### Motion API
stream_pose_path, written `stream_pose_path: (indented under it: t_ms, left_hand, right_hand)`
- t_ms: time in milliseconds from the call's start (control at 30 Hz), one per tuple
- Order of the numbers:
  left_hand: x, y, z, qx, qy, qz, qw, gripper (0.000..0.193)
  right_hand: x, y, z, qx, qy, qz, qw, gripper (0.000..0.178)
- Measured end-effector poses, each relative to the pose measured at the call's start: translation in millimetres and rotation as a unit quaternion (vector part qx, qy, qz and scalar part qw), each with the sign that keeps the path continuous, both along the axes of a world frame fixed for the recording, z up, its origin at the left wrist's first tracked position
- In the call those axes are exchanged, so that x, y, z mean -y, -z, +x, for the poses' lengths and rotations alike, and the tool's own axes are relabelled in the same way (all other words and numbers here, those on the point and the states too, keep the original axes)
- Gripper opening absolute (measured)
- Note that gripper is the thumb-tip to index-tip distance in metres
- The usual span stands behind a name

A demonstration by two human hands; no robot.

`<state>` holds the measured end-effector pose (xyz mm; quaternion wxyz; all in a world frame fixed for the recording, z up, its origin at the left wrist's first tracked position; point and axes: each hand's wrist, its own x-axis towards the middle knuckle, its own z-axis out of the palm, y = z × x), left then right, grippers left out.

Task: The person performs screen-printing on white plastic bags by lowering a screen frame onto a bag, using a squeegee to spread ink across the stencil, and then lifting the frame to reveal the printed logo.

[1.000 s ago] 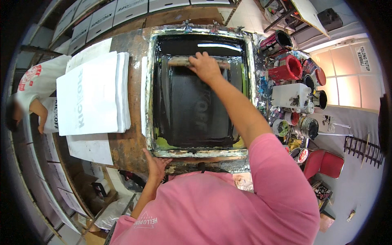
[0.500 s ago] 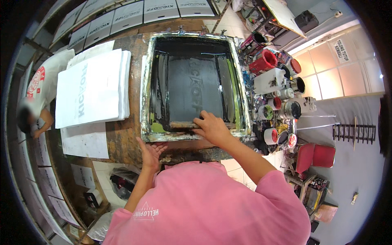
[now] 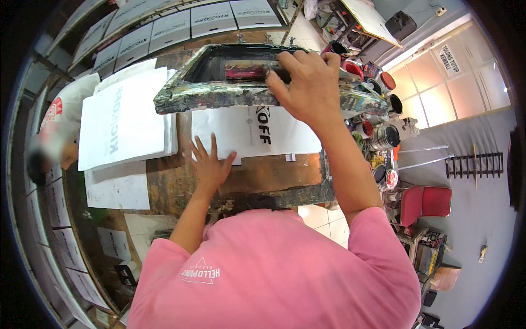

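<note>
A paint-crusted screen-printing frame (image 3: 208,97) is tilted up, its near rail lifted off the table. My right hand (image 3: 311,88) is closed over that near rail, fingers reaching inside the frame. What looks like a squeegee (image 3: 241,71) rests inside, left of these fingers and partly hidden by the rail. Under the raised frame lies a white sheet (image 3: 219,125) with black print; its far part is hidden. My left hand (image 3: 211,167) is open at the sheet's near left edge, fingers spread and nothing held.
On the left stands a stack of printed white sheets (image 3: 126,126). Several paint cans (image 3: 383,137) crowd the table's right side. Racks of sheets (image 3: 213,19) line the far side. Another person (image 3: 60,120) is at the far left; a red chair (image 3: 435,204) stands right.
The frame's near side has swung up, uncovering the printed sheet. My right hand has moved from the squeegee to the frame rail. My left hand has risen to the sheet, fingers spread.
</note>
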<state>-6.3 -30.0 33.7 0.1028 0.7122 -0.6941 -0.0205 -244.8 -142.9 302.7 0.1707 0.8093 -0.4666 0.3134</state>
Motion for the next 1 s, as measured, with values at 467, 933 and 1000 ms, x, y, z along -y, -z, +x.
stream_pose_path:
  t_ms: [467, 933, 1000]
  left_hand:
    - [51.6, -71.0, -1.5, -0.328, -0.021, -0.108, 0.938, 0.060]
    - [-34.2, -66.9, 267.4, -0.424, -0.237, -0.207, 0.849, 0.076]
    - [-33.0, -64.1, 313.0, -0.366, -0.237, -0.189, 0.880, 0.078]
  right_hand:
    - [63.8, -52.8, -3.5, 0.022, -0.010, 0.010, 1.000, 0.036]
    - [41.8, -42.5, 5.2, 0.024, -0.001, 0.037, 0.999, 0.038]
    - [36.7, -40.3, 1.8, 0.013, 0.017, 0.046, 0.999, 0.039]
